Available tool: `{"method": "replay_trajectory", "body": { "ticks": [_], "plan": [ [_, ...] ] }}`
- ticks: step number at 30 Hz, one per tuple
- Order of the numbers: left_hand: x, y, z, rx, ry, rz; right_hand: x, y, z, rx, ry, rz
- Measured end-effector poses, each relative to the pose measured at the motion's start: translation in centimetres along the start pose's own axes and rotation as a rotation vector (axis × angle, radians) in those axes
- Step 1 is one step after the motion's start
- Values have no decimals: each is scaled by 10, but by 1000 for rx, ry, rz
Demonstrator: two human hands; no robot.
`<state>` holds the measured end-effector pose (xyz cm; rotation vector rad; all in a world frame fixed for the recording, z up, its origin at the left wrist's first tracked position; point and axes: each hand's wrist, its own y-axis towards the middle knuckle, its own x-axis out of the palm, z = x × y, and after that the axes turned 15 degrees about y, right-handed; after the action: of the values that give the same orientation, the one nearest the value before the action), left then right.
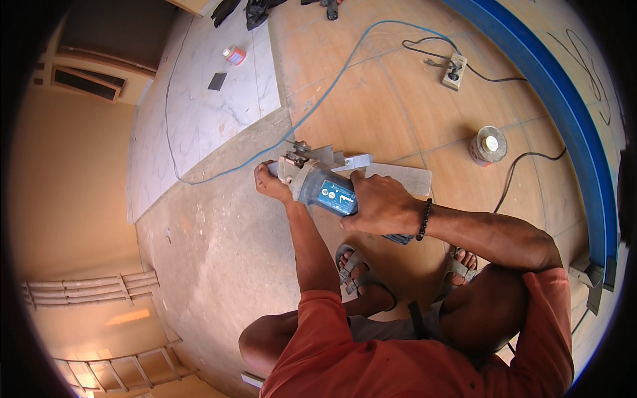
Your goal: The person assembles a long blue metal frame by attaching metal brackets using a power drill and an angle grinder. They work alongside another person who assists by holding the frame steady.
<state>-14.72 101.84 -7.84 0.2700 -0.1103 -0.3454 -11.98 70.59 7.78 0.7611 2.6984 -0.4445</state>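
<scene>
A blue and grey angle grinder [332, 196] lies across my grip, its head pointing away to the left. My right hand [388, 204] wraps round its body, with a black bead bracelet at the wrist. My left hand [273, 183] is closed beside the grinder's head, apparently on a grey side grip; its fingers are partly hidden. Just beyond the head are a grey metal piece [323, 154] and a silver angle-shaped metal piece [355, 162]. A flat grey slab [399, 178] rests on the floor beside them, partly behind my right hand.
A blue cable [338, 79] curves over the tiles. A power socket block [454, 71] and a clear container with a white cap [490, 144] stand at right, near a blue metal beam [590, 146]. Far left are a small bottle [234, 55] and a dark square [217, 81].
</scene>
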Motion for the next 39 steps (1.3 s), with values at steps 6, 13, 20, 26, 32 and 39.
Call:
{"method": "replay_trajectory", "body": {
  "ticks": [6, 13, 20, 26, 32, 39],
  "plan": [
    [2, -3, 2, 7, -8, 6, -1, -1, -2, 10, 5, -12],
    [-3, 0, -1, 11, 10, -25, -1, -2, -3, 4, 1, -14],
    [1, 0, -1, 6, 18, 1, 0, -2, -3, 12, 10, -8],
    [1, 1, 0, 5, 49, -8, -1, -2, -3, 7, 4, 0],
    [7, -1, 5, -4, 20, 18, -4, -2, -3, 11, -5, 4],
    [12, 0, 12, -11, 27, 7, -8, -2, -3, 47, 7, -25]
  ]
}}
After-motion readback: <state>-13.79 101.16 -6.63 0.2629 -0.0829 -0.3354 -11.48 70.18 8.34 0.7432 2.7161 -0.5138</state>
